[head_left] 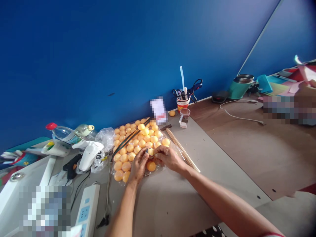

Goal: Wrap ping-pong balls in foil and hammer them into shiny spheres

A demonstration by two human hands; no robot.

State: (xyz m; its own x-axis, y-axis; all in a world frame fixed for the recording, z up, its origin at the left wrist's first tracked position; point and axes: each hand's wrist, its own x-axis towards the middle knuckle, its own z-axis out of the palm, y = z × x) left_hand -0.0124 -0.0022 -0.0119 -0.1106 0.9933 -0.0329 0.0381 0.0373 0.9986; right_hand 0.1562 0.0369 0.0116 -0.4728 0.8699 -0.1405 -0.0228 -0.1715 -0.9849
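Observation:
Both my hands meet over a heap of orange and yellow balls (134,140) lying on clear plastic on the table (172,197). My left hand (138,166) and my right hand (168,158) pinch one small yellow ball (150,151) between their fingertips, just above the near edge of the heap. Something dark shows at the ball's left side; I cannot make out what it is. A black strap (128,140) runs diagonally across the balls.
Thin wooden sticks (182,149) lie right of the heap. A red cup of pens and scissors (183,102) and a small jar (184,115) stand behind. At left are a water bottle (63,133), plastic bags (103,138) and a power strip (86,210). A teal pot (240,86) stands far right.

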